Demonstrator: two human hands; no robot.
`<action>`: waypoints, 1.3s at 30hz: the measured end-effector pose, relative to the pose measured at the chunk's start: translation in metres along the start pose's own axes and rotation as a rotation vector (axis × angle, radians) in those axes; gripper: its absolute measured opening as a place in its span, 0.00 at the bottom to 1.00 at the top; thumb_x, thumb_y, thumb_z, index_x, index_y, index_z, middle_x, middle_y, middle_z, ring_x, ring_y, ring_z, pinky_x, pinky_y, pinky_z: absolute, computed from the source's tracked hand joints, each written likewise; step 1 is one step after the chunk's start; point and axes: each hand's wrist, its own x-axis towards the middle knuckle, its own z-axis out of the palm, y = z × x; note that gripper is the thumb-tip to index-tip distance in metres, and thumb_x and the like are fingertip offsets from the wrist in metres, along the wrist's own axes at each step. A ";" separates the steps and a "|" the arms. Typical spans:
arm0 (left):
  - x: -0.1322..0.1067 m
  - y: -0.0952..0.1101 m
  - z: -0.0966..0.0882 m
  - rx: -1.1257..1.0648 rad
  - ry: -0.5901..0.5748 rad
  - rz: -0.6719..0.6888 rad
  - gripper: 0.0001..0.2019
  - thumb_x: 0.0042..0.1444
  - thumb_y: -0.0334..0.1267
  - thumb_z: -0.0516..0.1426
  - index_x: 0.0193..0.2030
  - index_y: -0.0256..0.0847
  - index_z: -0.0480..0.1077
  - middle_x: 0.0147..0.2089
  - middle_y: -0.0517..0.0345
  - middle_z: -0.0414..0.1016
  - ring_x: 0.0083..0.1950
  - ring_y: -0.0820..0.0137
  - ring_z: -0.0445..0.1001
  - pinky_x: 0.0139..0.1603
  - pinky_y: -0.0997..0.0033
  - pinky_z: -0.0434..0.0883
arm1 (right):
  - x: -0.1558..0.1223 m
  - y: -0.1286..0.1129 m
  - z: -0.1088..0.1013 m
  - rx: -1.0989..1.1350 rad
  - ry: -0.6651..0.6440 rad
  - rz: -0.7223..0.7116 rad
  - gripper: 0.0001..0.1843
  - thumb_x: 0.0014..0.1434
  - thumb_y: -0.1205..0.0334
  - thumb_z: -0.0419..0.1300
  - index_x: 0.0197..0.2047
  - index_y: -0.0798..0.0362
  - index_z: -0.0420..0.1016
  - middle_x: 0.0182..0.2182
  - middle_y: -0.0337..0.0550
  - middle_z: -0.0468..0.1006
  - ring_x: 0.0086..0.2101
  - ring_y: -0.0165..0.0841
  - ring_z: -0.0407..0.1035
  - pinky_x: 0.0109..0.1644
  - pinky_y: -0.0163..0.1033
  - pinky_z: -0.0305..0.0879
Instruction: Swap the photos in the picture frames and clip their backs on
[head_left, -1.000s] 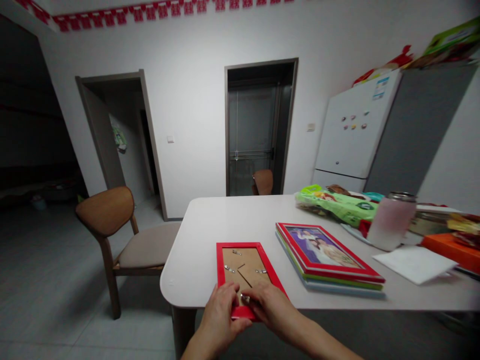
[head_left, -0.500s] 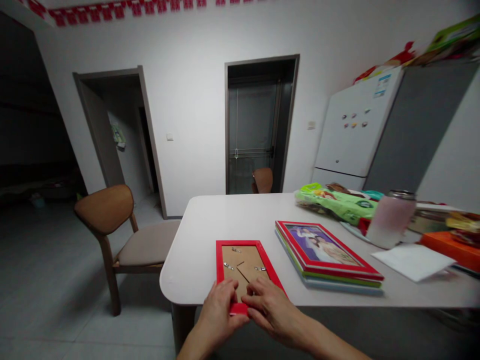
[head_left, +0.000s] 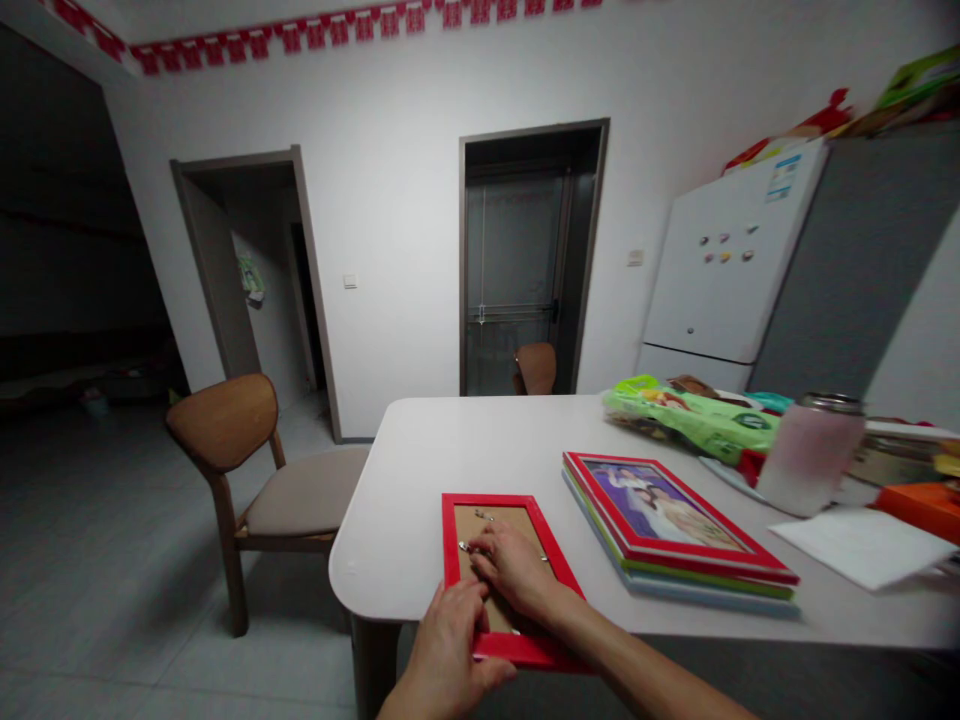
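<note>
A red picture frame [head_left: 454, 530] lies face down at the near edge of the white table [head_left: 465, 440], its brown backing board with small metal clips facing up. My left hand [head_left: 450, 645] rests on the frame's near end, fingers curled over the rim. My right hand [head_left: 514, 565] lies on the backing board, its fingertips pressed at a metal clip on the left side.
A stack of frames [head_left: 675, 525], topped by a red one with a photo, lies to the right. Behind it are a green packet [head_left: 682, 415], a pink jar [head_left: 806, 455], white paper [head_left: 862, 545]. A wooden chair [head_left: 247, 470] stands left; a fridge [head_left: 727, 270] at right.
My right hand has moved from the frame's near edge up onto the backing board toward the left clip. The left hand stays at the near end. The view shifted slightly.
</note>
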 end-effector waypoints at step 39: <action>0.007 -0.004 0.031 0.139 -0.174 0.101 0.22 0.39 0.25 0.55 0.46 0.36 0.63 0.55 0.41 0.60 0.56 0.53 0.57 0.55 0.48 0.53 | 0.005 0.056 -0.044 0.321 0.244 0.264 0.16 0.51 0.54 0.47 0.26 0.56 0.69 0.21 0.39 0.71 0.22 0.27 0.63 0.25 0.31 0.56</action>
